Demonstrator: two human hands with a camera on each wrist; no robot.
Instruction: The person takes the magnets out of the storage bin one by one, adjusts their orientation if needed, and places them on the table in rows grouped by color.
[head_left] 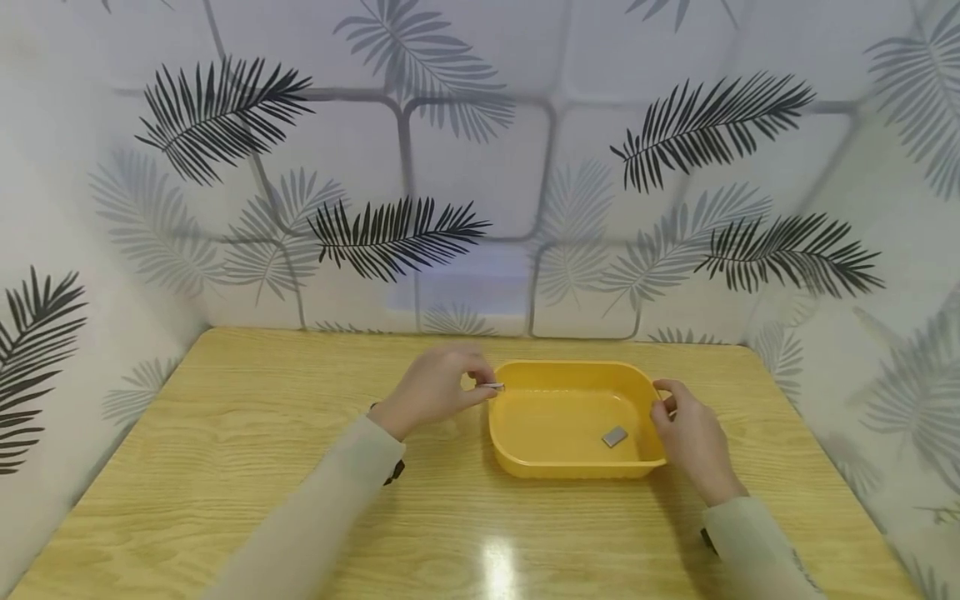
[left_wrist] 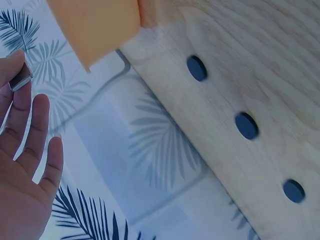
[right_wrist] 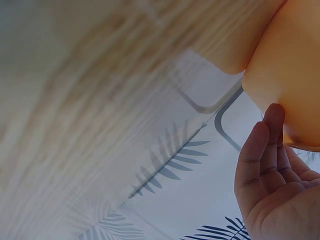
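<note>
My left hand (head_left: 442,385) is at the left rim of a yellow plastic tub (head_left: 570,468). Between its thumb and forefinger it pinches a small, thin silver-grey rectangular piece (left_wrist: 21,79), seen nearly edge-on from the head. The other fingers spread loosely in the left wrist view. On the tub's floor, toward the front right, lies a small flat grey rectangular block (head_left: 615,437). My right hand (head_left: 693,437) grips the tub's right rim, thumb on one side of the wall and fingers on the other; the right wrist view shows its fingertips against the orange-looking wall.
The tub stands on a light wooden table (head_left: 262,417), right of centre. Leaf-patterned wallpaper (head_left: 480,167) rises behind the table's far edge and along both sides. Three dark round discs (left_wrist: 246,125) show in a row on wood in the left wrist view.
</note>
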